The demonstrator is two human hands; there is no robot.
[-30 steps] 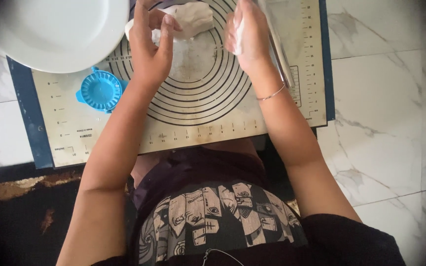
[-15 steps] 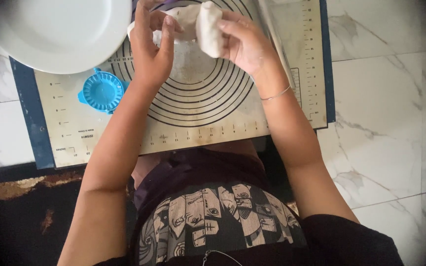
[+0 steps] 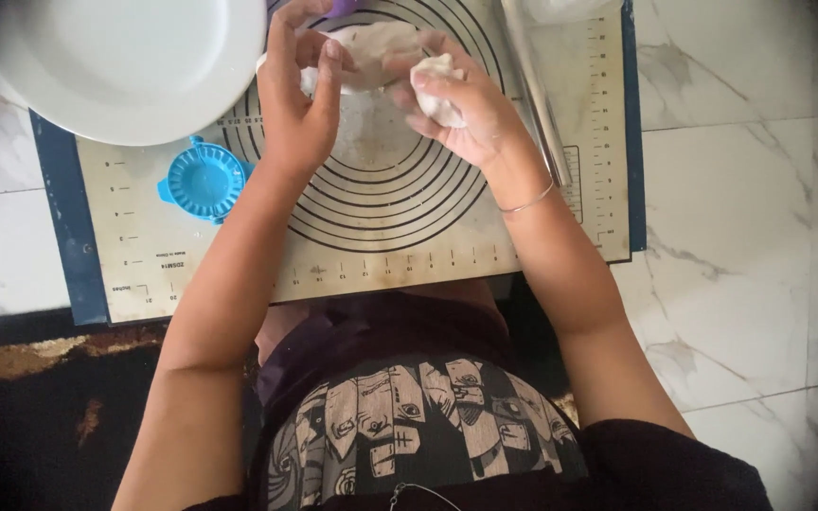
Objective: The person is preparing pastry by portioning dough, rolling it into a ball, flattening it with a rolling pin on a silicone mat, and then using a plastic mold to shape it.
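Observation:
Both of my hands hold a piece of pale dough (image 3: 385, 52) just above a beige baking mat (image 3: 362, 246) printed with dark concentric rings. My left hand (image 3: 300, 104) pinches the flat, stretched part of the dough between thumb and fingers. My right hand (image 3: 456, 109) is curled round a folded lump of the same dough (image 3: 435, 87). A thin bracelet sits on my right wrist. Floury smears mark the mat under the hands.
A large white plate (image 3: 125, 61) lies at the mat's upper left. A round blue dumpling press (image 3: 204, 178) lies below it on the mat. A metal rolling pin (image 3: 534, 90) lies along the mat's right side. White marble floor surrounds the mat.
My right hand has swung in from the right and folded the dough's edge into a lump in its palm. The left hand has stayed at the flat part.

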